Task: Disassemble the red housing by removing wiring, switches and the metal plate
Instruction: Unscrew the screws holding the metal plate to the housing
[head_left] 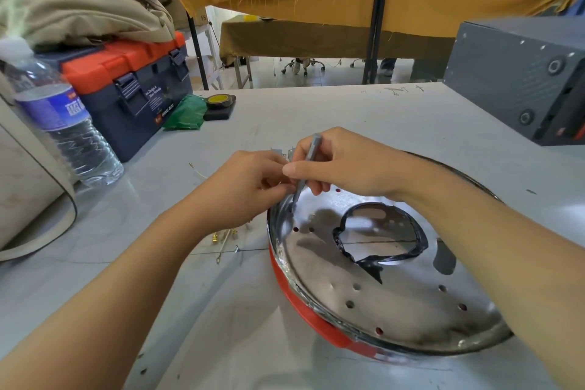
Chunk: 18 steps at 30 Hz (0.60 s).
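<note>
- The left hand [253, 182] reached in from the lower left on a bare forearm, its fingers curled and bunched together at the tips.
- The right hand [342, 165] came in from the right, fingers curled round a thin grey tool [305, 168].
- The two hands touched at the fingertips.

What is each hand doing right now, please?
Left hand: fingers curled at the plate rim; what it pinches cannot be told.
Right hand: grips a grey tool.
</note>
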Each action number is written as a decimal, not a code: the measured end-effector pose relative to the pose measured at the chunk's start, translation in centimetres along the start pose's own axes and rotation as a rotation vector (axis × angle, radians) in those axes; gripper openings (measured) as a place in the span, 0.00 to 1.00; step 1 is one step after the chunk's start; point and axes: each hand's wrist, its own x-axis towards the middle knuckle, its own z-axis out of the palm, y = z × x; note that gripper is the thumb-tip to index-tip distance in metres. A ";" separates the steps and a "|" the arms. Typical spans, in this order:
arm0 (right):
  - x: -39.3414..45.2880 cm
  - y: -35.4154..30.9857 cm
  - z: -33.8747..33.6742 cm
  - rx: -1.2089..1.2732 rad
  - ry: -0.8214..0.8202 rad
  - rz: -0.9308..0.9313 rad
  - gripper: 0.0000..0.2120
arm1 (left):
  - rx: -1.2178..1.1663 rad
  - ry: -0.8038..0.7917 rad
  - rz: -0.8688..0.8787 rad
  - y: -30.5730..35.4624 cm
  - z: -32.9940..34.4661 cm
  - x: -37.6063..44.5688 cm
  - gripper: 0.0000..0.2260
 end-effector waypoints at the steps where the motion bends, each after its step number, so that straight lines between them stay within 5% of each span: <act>1: 0.0 0.0 0.0 -0.009 0.008 0.002 0.11 | -0.010 -0.034 -0.024 0.0 -0.2 0.0 0.06; 12: 0.2 0.3 0.0 0.015 -0.022 0.026 0.05 | -0.098 -0.199 -0.175 0.1 -0.4 -0.1 0.07; 18: 0.3 0.3 0.2 -0.030 0.034 -0.030 0.13 | -0.120 -0.178 -0.261 0.3 0.0 -0.3 0.08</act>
